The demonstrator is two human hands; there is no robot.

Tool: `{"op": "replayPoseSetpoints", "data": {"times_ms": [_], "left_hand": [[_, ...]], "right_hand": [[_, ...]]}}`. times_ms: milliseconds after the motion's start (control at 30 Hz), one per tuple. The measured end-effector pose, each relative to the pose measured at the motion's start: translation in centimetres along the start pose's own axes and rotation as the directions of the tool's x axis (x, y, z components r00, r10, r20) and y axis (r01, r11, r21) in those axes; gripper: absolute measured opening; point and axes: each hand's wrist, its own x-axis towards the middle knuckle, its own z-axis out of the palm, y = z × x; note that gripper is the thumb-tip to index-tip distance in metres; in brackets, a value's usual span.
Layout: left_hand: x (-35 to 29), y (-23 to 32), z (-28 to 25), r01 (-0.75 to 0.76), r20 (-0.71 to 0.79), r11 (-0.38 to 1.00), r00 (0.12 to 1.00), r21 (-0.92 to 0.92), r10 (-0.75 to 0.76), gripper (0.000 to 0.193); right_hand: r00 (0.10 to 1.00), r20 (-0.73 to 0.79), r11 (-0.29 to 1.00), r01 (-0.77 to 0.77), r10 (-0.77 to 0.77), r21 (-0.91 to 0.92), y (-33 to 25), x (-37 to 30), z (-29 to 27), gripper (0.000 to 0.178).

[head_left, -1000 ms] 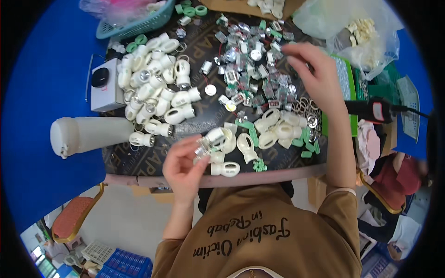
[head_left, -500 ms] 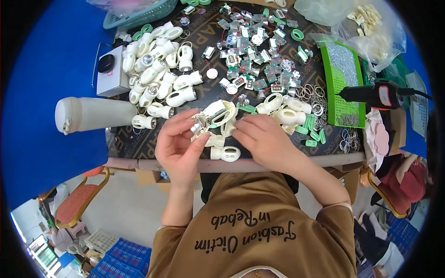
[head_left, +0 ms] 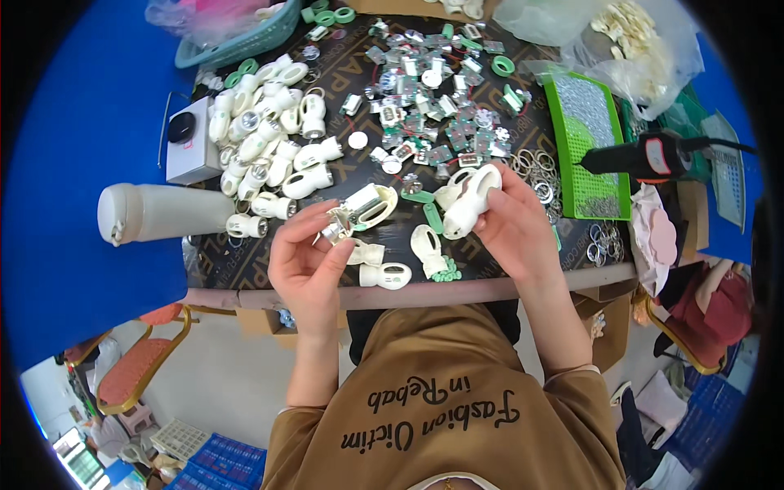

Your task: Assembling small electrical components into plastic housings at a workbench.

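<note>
Head view looks down on my two hands working just above the near edge of the bench point(head_left: 245, 294). My left hand point(head_left: 306, 261) has its grip closed on a small metal-and-cream part point(head_left: 347, 214), pinched between thumb and fingertips and tilted toward the middle. My right hand point(head_left: 514, 224) has its grip wrapped around a cream plastic housing point(head_left: 469, 196), held upright with its rounded end up. The two pieces are near each other but apart. Below and between my hands, two more cream housings point(head_left: 388, 273) lie on the dark bench top, with a small green piece point(head_left: 445, 273) just beside them. Farther out to the left, a heap of finished cream housings point(head_left: 269, 147) spreads toward a white box point(head_left: 192, 151) and a pale grey bottle point(head_left: 163, 212) lying on its side. Ahead of my hands lies a scatter of small metal parts point(head_left: 433, 114) with green rings among them. To the right, metal rings point(head_left: 539, 171) lie beside a green tray point(head_left: 592, 147), and a black and red tool point(head_left: 645, 155) rests past it.
</note>
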Motion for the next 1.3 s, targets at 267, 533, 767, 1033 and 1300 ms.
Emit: {"op": "replayPoseSetpoints", "data": {"times_ms": [267,533,767,1033,1300], "left_hand": [[-0.3,-0.4,2.6,0.028,0.113,0.999,0.993,-0.045,-0.023,0.033],[0.1,-0.5,0.1,-0.001,-0.013,1.000,1.000,0.002,0.001,0.033],[0.0,-0.1,-0.1,-0.026,-0.040,0.999,0.999,0.045,0.028,0.033],[-0.3,0.4,-0.6,-0.039,-0.018,0.995,0.999,0.086,0.041,0.032],[-0.6,0.2,-1.2,-0.003,-0.052,0.999,0.999,0.048,0.006,0.032]], "right_hand": [[0.985,-0.081,0.978,0.137,-0.151,-0.156,-1.8,-2.2,0.0,0.041],[0.985,0.002,0.106,0.021,-0.172,-0.994,-3.2,-7.0,-2.1,0.018],[0.728,0.461,-0.182,0.432,-0.508,-0.883,-2.0,-6.5,-3.8,0.017],[0.794,0.436,-0.184,0.396,-0.423,-0.900,-1.2,-0.5,-3.8,0.016],[0.867,0.495,-0.393,0.475,0.057,-0.787,3.4,-2.7,0.6,0.031]]}}
